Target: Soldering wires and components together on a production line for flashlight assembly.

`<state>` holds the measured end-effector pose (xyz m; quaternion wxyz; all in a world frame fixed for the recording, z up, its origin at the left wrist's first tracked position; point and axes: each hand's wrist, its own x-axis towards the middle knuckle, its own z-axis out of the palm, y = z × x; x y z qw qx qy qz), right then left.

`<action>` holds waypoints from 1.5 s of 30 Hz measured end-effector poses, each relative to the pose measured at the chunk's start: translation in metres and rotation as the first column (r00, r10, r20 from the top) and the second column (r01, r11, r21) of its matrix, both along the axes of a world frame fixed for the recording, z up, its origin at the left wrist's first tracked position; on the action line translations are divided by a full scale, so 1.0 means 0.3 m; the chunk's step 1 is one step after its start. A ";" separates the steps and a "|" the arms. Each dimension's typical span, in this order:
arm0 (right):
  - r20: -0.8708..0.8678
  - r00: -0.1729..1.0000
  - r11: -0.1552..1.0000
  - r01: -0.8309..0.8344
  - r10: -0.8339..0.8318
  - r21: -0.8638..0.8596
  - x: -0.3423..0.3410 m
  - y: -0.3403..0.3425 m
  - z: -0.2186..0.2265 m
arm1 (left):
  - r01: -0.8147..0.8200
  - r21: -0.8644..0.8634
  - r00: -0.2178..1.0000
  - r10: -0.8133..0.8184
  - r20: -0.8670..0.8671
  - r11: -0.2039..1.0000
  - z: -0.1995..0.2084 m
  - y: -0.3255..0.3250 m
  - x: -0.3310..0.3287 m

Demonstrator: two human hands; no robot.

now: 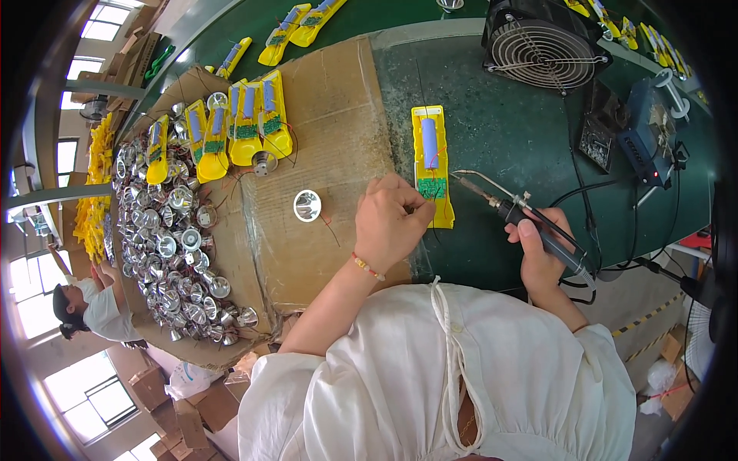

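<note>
A yellow torch half-shell (pixel 430 161) with a blue battery cell and a green circuit board lies open on the green bench. My left hand (pixel 390 221) rests beside its lower end, fingers pinched on a thin wire at the circuit board. My right hand (pixel 543 253) grips a soldering iron (pixel 516 211), whose metal tip points left toward the board. A single silver reflector cup (pixel 307 205) with a thin wire sits on the cardboard sheet (pixel 330 131), left of my left hand.
A heap of silver reflector cups (pixel 173 230) fills the cardboard's left side. Several more yellow shells (pixel 238 127) lie at its top. A black fan (pixel 543 42) and a soldering station (pixel 646 134) stand at the far right. Another person (pixel 88 303) works at the left.
</note>
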<state>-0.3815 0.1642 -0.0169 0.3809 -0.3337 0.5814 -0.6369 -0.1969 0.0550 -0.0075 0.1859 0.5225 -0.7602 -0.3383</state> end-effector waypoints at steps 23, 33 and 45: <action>-0.016 0.992 0.992 0.123 -0.123 0.003 -0.054 -0.048 -0.071 | -0.137 -0.340 0.865 0.280 0.416 0.930 0.145 -0.938 -0.190; -0.094 0.995 0.997 0.031 -0.024 0.071 -0.073 -0.055 -0.066 | 0.056 -0.400 0.699 0.251 0.670 0.915 0.049 -0.920 -0.041; -0.038 0.997 0.998 0.062 -0.062 -0.003 -0.061 -0.067 -0.067 | 0.090 -0.443 0.981 -0.002 0.196 0.892 0.023 -0.009 -0.052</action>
